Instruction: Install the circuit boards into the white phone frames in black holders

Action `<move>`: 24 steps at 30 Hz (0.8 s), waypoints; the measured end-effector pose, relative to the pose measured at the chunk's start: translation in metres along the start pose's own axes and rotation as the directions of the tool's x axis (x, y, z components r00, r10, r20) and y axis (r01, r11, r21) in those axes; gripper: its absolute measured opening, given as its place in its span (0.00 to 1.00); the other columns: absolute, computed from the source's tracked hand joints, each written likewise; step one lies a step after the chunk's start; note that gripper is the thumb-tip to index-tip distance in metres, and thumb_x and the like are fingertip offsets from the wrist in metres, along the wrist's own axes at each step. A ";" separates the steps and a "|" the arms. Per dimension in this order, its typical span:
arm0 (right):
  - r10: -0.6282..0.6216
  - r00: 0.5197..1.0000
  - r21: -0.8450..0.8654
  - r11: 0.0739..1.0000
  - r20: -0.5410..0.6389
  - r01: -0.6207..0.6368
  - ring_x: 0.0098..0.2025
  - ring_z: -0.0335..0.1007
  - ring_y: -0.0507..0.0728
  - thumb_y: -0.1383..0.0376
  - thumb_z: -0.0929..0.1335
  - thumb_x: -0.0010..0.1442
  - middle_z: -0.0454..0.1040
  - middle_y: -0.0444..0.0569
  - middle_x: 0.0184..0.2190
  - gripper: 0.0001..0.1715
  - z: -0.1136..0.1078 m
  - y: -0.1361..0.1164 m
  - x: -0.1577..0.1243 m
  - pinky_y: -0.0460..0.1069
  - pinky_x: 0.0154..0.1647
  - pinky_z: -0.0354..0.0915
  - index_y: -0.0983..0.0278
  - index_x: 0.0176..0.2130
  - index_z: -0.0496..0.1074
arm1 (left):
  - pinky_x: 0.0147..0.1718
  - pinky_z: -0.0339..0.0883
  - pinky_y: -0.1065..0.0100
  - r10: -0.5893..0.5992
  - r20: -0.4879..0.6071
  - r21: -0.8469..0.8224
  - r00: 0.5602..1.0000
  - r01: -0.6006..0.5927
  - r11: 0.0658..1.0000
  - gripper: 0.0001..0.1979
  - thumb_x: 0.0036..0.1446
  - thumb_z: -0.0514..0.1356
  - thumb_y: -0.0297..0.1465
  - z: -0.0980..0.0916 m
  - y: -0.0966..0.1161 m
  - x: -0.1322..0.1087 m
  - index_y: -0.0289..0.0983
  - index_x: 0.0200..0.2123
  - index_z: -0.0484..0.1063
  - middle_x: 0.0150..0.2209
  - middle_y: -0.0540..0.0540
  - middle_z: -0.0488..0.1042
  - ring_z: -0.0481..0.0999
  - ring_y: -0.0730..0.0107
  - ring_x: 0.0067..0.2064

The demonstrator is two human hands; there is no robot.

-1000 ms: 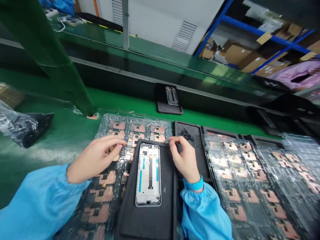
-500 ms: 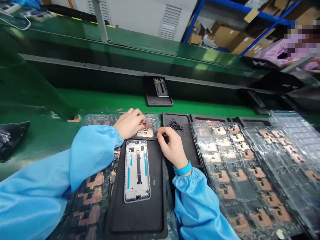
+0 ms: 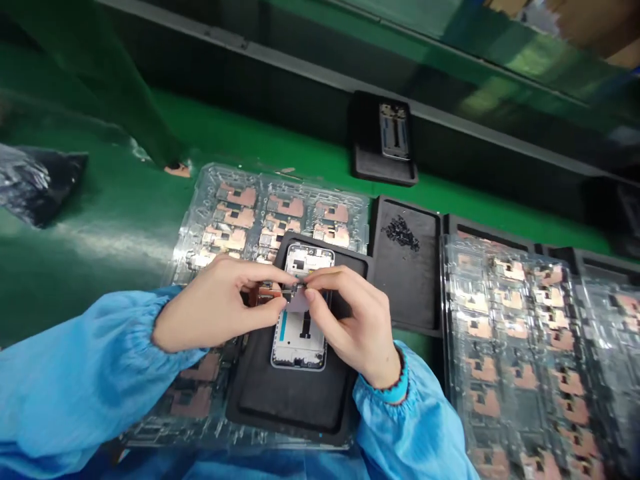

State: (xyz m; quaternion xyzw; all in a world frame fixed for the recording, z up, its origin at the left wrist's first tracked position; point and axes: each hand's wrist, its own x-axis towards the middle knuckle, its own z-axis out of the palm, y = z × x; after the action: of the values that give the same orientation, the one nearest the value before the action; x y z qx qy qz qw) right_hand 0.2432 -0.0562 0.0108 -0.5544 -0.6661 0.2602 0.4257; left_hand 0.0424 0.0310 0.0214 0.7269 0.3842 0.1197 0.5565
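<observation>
Copper-and-silver, the phone circuit board point(image 3: 270, 291) is pinched between the thumb and fingers of my left hand point(image 3: 220, 303). My right hand point(image 3: 357, 317) is closed at the board's right end, its fingertips on a small dark part point(image 3: 301, 284) too small to make out fully. Both hands are above a silver phone frame point(image 3: 300, 353) with blue strips and a dark flex cable. The frame lies in a black tray point(image 3: 290, 407), its middle partly hidden by my fingers and the board.
Under the black tray lies a clear plastic tray point(image 3: 193, 223) of circuit boards. To the right, another black tray point(image 3: 413, 300) holds a pile of small black parts point(image 3: 401, 233). Further right is a second board tray point(image 3: 450, 400). Behind, a phone frame point(image 3: 395, 133) rests on a black tray.
Both hands have come back from the clear board tray to above the phone frame. A circuit board now shows in my left hand. The view has tilted down.
</observation>
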 end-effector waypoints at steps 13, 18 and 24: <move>0.036 0.999 -0.160 0.987 0.015 -0.033 0.39 0.78 0.55 0.73 0.70 0.65 0.80 0.46 0.38 0.08 0.006 -0.009 0.000 0.50 0.43 0.75 0.58 0.39 0.74 | 0.24 0.62 0.76 0.165 0.018 0.093 0.986 -0.166 0.982 0.13 0.57 0.63 0.28 -0.002 -0.009 -0.003 0.46 0.43 0.83 0.28 0.57 0.78 0.70 0.79 0.25; 0.250 0.965 0.024 0.967 0.077 -0.252 0.34 0.77 0.54 0.68 0.71 0.65 0.79 0.45 0.34 0.03 0.003 -0.009 -0.001 0.49 0.36 0.74 0.60 0.38 0.74 | 0.26 0.61 0.74 0.195 0.055 0.087 0.979 -0.199 0.976 0.17 0.56 0.63 0.26 -0.005 -0.009 -0.005 0.48 0.46 0.82 0.26 0.58 0.75 0.69 0.78 0.26; 0.307 0.938 0.084 0.943 0.161 -0.323 0.30 0.74 0.52 0.67 0.70 0.65 0.77 0.43 0.30 0.02 0.002 -0.009 -0.001 0.48 0.34 0.72 0.60 0.38 0.74 | 0.27 0.61 0.72 0.163 0.077 0.096 0.984 -0.170 0.981 0.16 0.54 0.63 0.27 -0.006 -0.010 -0.006 0.49 0.43 0.83 0.25 0.58 0.73 0.68 0.77 0.25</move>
State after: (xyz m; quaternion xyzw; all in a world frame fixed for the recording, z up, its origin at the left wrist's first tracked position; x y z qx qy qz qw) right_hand 0.2369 -0.0591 0.0167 -0.6093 -0.5827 0.4011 0.3583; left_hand 0.0306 0.0322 0.0155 0.7877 0.3082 0.1207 0.5195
